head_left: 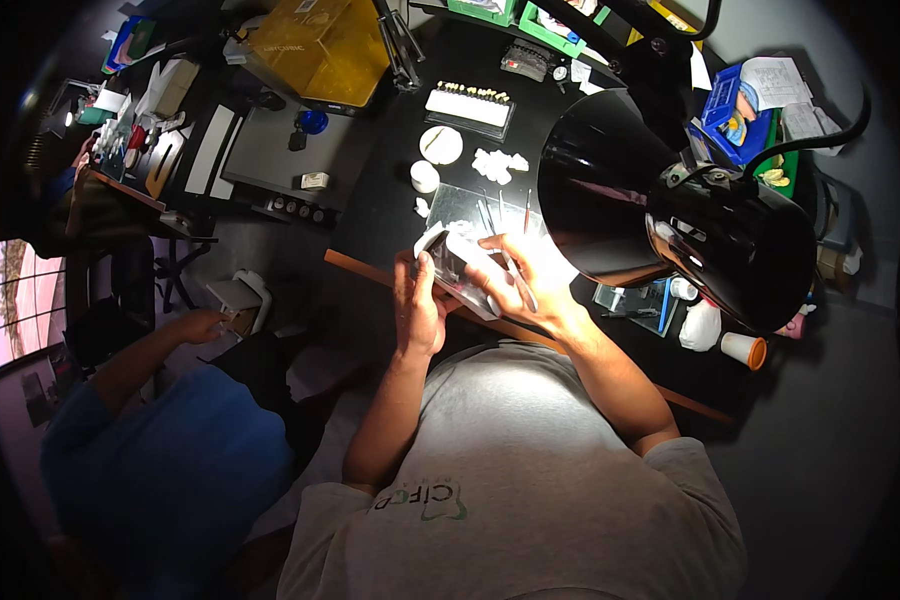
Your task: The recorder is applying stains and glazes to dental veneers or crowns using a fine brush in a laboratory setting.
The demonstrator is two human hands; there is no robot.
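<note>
My left hand [415, 305] grips a clear, dark-looking flat object with a white edge [448, 262], held tilted just in front of the desk's edge. My right hand [525, 280] reaches over that object, fingers bent round a slim metal tool [520, 274]; its fingertips are in bright glare. Behind my hands lie a glass slab [452, 203] with several thin instruments on it, crumpled white tissue [500, 166], a white round dish [440, 145], a small white pot [424, 177] and a white rack of small pieces [467, 112].
A black lamp [600, 185] hangs low at the right over the dark desk [370, 235]. Beyond it are blue bins [720, 110], an orange-rimmed cup [742, 351] and a white bag [700, 330]. A yellow box [310, 50] stands back left. A person in blue [170, 450] is at my left.
</note>
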